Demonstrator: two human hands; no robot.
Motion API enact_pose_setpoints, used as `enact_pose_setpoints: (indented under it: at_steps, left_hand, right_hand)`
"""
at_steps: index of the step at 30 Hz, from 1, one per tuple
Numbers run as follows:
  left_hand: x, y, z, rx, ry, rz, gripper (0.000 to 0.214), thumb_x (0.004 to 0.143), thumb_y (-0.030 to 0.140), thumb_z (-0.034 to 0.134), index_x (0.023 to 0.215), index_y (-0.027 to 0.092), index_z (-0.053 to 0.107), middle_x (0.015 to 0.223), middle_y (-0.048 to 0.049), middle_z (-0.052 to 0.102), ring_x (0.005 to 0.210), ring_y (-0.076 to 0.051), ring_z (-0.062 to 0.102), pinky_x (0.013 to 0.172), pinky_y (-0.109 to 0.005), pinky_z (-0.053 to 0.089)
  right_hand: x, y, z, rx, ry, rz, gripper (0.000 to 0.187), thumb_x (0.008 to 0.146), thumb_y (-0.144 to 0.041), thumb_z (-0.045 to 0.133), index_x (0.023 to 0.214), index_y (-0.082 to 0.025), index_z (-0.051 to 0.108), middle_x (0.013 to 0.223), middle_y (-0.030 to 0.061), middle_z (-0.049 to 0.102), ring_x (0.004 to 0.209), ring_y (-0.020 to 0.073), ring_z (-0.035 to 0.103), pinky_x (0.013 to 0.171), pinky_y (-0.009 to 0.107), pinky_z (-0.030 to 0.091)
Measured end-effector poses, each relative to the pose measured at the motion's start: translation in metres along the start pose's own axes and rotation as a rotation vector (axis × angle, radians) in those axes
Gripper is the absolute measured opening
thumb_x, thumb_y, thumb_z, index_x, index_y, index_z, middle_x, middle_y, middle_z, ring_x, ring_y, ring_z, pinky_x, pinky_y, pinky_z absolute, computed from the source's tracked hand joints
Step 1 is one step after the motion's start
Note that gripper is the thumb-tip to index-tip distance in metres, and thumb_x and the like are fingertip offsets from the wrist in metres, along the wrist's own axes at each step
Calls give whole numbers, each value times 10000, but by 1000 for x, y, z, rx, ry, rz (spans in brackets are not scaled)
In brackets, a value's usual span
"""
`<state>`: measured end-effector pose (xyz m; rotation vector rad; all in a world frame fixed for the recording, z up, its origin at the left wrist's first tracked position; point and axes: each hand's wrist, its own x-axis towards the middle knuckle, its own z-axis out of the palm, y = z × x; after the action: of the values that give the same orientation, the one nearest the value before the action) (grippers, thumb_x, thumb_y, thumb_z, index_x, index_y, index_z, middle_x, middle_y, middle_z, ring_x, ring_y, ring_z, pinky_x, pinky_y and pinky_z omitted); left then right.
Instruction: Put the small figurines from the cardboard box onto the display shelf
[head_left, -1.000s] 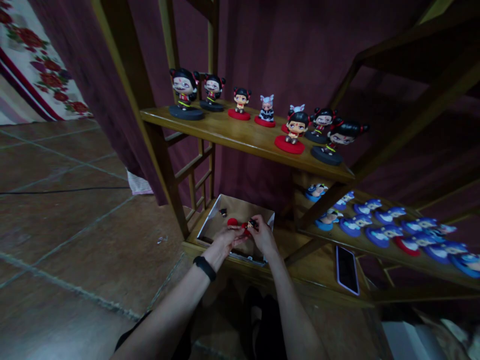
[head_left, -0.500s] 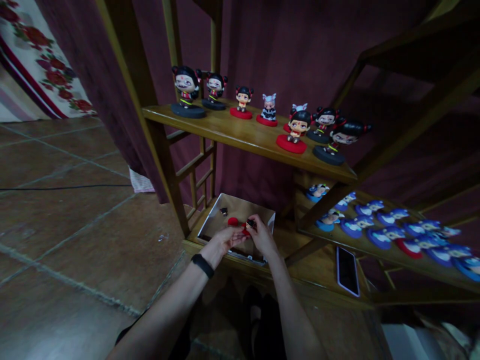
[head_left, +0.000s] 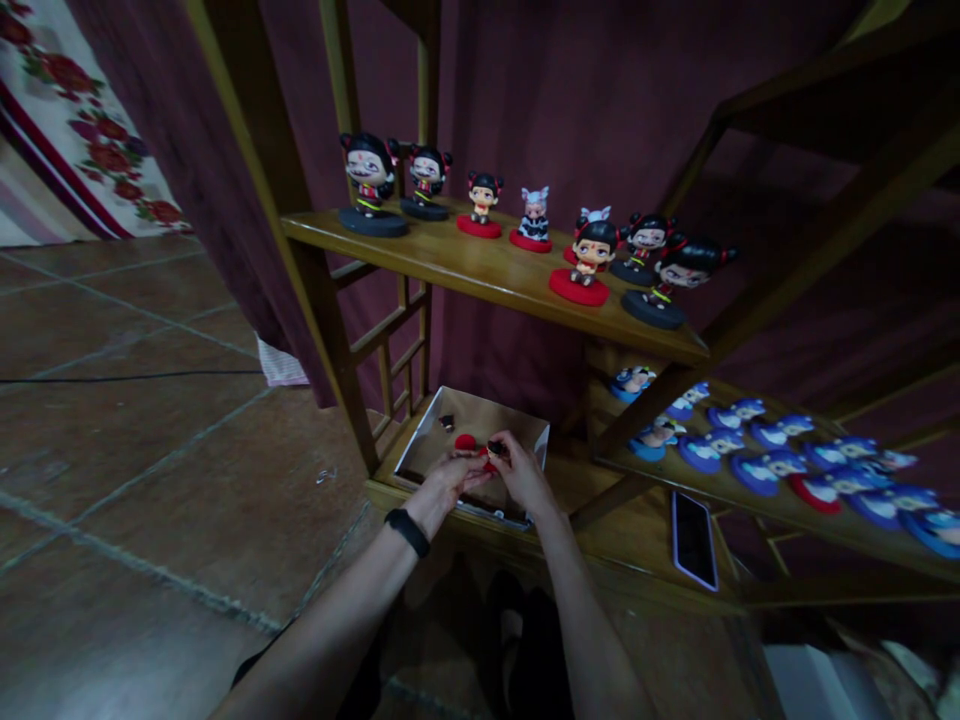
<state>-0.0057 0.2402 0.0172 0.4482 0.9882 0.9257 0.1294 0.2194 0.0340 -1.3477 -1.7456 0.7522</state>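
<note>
Over a shallow cardboard box (head_left: 429,440), my two hands meet at a small black-haired figurine (head_left: 495,449). Its head is pinched between the fingertips of my right hand (head_left: 519,472). My left hand (head_left: 454,474), palm up with a dark band at the wrist, supports a red round base (head_left: 487,462) under the figurine. Fingers partly cover this base, so I cannot tell whether figurine and base are joined. Inside the box lie another red disc (head_left: 465,441), just beyond my left fingers, and a small dark figurine piece (head_left: 447,423) near the back left.
Above the box, a wooden shelf (head_left: 450,255) carries several big-headed figurines on red or dark bases. A lower shelf at right holds several blue-based figurines (head_left: 709,447). A phone (head_left: 694,540) lies on the bottom board. A shelf post (head_left: 330,340) rises left of the box.
The right hand has shifted slightly left and tilted the figurine a little over the red base. The left hand stays almost in place. The view has moved slightly.
</note>
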Motion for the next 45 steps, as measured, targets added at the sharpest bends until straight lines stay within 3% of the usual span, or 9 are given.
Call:
enact_pose_setpoints:
  at_steps: [7,12,14,17,22,26,29,45]
  left_hand:
    - [-5,2,8,-6,3,109,118,650,68,680,668,109,572,626,-47,649,561,-124,627,627,-264,545]
    - [-3,-2,12,123,-25,308,157,651,196,684,711,125,558,605,-5,613,552,-118,596,593,-281,526]
    - [-1,-4,13,282,-7,433,139,684,221,645,729,135,546,595,7,588,541,-115,573,577,-277,510]
    - [-6,-1,13,688,58,709,116,739,251,584,793,150,566,686,-20,601,640,-141,582,643,-289,491]
    - [-31,9,18,1238,108,1015,292,835,225,450,1121,182,491,1009,-86,579,903,-186,561,786,-308,450]
    - [-47,10,24,1532,79,1056,343,840,130,382,1174,188,437,994,-76,539,827,-167,554,736,-291,450]
    - [-52,10,26,1635,58,1085,361,799,78,412,1143,181,449,966,-72,523,816,-175,538,742,-309,442]
    - [-63,13,27,1722,-51,1151,305,798,83,412,1092,145,463,950,-87,538,848,-196,533,761,-342,409]
  right_hand:
    - [4,9,7,164,100,59,384,708,-200,548,1081,-275,495,1070,12,592,978,166,555,876,334,421]
    - [8,22,11,442,138,182,299,678,-266,597,970,-227,544,948,14,613,866,155,573,830,320,439]
    - [8,24,10,537,134,208,294,647,-265,628,931,-218,571,908,7,619,846,151,569,829,311,433]
    - [8,21,6,665,142,210,323,613,-243,661,929,-222,595,915,2,623,862,147,557,838,297,421]
    - [5,9,-5,840,138,207,340,587,-169,676,914,-231,606,957,-6,618,902,142,546,836,281,423]
    - [3,7,-8,913,98,247,398,548,-113,682,919,-237,610,995,-11,617,925,140,545,809,257,438]
    - [1,12,-7,929,97,294,454,530,-88,678,946,-256,609,974,-25,627,900,131,551,773,234,449]
    - [-7,34,2,946,130,280,428,523,-53,642,887,-276,606,961,-26,630,880,128,562,669,203,475]
